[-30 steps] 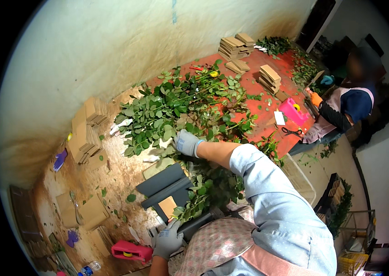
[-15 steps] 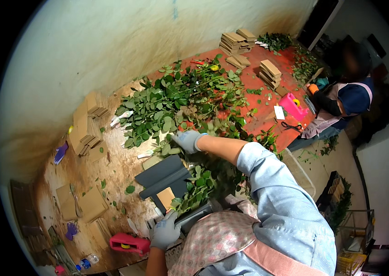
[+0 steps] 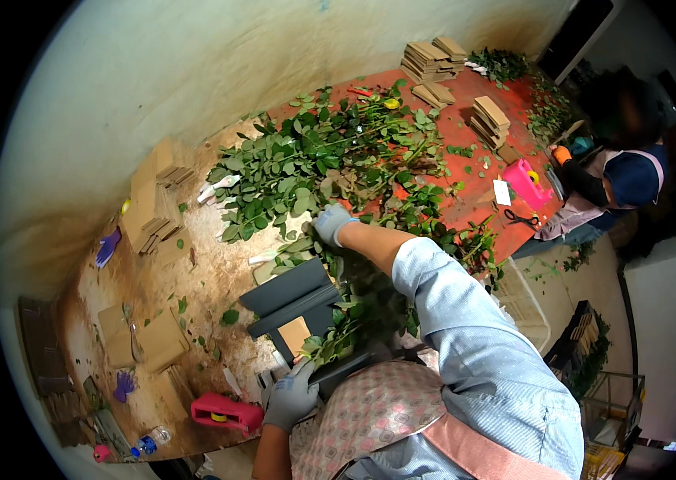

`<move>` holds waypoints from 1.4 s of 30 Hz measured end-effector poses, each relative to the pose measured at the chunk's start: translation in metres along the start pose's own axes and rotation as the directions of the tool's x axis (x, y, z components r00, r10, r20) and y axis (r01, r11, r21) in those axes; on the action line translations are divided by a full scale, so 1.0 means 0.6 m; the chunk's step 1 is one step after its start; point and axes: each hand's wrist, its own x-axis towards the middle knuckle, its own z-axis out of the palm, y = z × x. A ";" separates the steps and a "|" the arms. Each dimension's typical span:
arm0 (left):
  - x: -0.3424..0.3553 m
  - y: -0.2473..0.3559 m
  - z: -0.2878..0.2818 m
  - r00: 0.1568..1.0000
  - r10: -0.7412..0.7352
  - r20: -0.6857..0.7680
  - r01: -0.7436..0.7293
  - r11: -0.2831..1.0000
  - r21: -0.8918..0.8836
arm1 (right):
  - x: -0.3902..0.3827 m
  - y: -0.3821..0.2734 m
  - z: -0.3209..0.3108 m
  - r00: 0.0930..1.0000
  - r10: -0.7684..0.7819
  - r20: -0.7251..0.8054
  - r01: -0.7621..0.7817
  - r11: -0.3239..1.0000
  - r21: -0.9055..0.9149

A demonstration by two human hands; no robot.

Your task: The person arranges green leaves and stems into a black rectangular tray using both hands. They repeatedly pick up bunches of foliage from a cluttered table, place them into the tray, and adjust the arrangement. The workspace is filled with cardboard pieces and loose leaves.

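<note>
My left hand (image 3: 290,398), in a grey glove, is at the near corner of a dark folded stand (image 3: 294,296), beside the leaf tips of a bunch of leafy stems (image 3: 354,332). Its fingers are bent and close together; what they grip is hidden. My right hand (image 3: 332,226), also gloved in grey, reaches to the near edge of a large heap of green leafy stems (image 3: 306,160). Its fingers curl inward, and the thing in them does not show clearly. A brown cardboard piece (image 3: 294,334) lies on the stand. Motion smears the stems below my right forearm.
Folded cardboard sleeves (image 3: 150,210) are stacked at the left by the wall. A pink tape dispenser (image 3: 226,413), purple gloves (image 3: 108,247) and a bottle (image 3: 150,442) lie around the wooden table. At the right, a co-worker (image 3: 606,180) works by the red tabletop (image 3: 474,188).
The whole view has shifted slightly rightward and down at the far side. My right hand has moved a little away from me along the heap; my left hand stays by the stand.
</note>
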 end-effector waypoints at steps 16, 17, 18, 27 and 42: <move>-0.009 0.010 -0.005 0.998 -0.067 -0.003 0.066 0.997 -0.031 | -0.192 0.043 -0.394 0.667 -0.205 -0.716 -0.107 0.925 -0.365; -0.016 0.011 -0.003 0.997 -0.083 -0.002 0.082 0.996 -0.039 | -0.214 0.019 -0.399 0.649 -0.248 -0.719 -0.101 0.909 -0.405; -0.018 0.006 0.003 0.997 -0.078 -0.020 0.077 0.996 -0.041 | -0.240 -0.001 -0.402 0.631 -0.285 -0.722 -0.104 0.890 -0.443; -0.013 0.012 -0.008 0.991 -0.111 0.071 0.112 0.994 -0.001 | -0.210 0.059 -0.317 0.893 -0.137 -0.429 0.086 0.987 -0.136; -0.010 0.000 0.011 0.995 -0.093 0.029 0.093 0.996 -0.002 | -0.237 0.054 -0.317 0.750 -0.238 -0.617 0.016 0.939 -0.343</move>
